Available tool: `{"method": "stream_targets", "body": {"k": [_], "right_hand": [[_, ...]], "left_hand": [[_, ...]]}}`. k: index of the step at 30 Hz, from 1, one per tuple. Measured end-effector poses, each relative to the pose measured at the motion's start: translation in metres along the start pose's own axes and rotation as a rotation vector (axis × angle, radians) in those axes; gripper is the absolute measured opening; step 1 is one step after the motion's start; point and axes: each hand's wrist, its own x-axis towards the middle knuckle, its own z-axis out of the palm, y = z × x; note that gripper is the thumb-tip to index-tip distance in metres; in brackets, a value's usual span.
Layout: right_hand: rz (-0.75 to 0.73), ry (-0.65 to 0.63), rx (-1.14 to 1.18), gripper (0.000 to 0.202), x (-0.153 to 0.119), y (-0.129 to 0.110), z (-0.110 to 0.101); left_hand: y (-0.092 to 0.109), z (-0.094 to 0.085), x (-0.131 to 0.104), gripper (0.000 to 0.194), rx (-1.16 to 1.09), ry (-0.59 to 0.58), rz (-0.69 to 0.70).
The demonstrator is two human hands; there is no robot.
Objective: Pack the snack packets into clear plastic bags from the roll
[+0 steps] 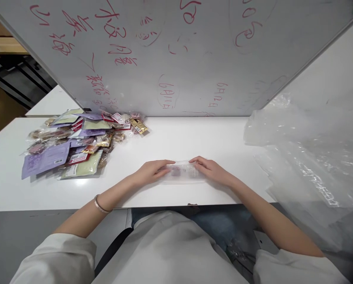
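Observation:
A clear plastic bag (183,177) lies flat on the white table near its front edge, with small reddish and pale contents dimly visible through the film. My left hand (155,172) has its thumb and fingers closed on the bag's left end. At the opposite end my right hand (209,169) grips the bag with bent fingers. Both hands rest low, close to the tabletop. What exactly is inside the bag is too blurred to tell.
On the left of the white table (129,154) sits a heap of packaged snacks (84,138), including a purple pouch (46,159) and a green pouch (83,165). A whiteboard (194,71) with red writing stands behind. Clear plastic bags (309,165) pile up on the right.

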Motion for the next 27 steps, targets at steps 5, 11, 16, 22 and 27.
{"method": "stream_targets", "body": {"k": [5, 11, 16, 22, 27], "right_hand": [[-0.159, 0.076, -0.135, 0.032, -0.005, 0.010, -0.001], [-0.567, 0.205, -0.501, 0.044, -0.015, 0.027, 0.015], [-0.587, 0.263, -0.563, 0.035, 0.003, 0.025, 0.003], [-0.651, 0.768, -0.653, 0.033, 0.025, -0.010, -0.032], [-0.784, 0.666, -0.589, 0.035, 0.010, 0.000, -0.023]], "left_hand": [[0.005, 0.000, -0.004, 0.039, 0.246, 0.041, 0.192], [0.008, 0.008, -0.005, 0.044, 0.535, 0.055, 0.352], [0.002, -0.006, 0.019, 0.031, 0.668, 0.082, 0.290], [0.024, -0.053, 0.033, 0.038, 0.850, 0.562, 0.409], [0.019, -0.039, 0.012, 0.041, 0.741, 0.462, 0.421]]}}
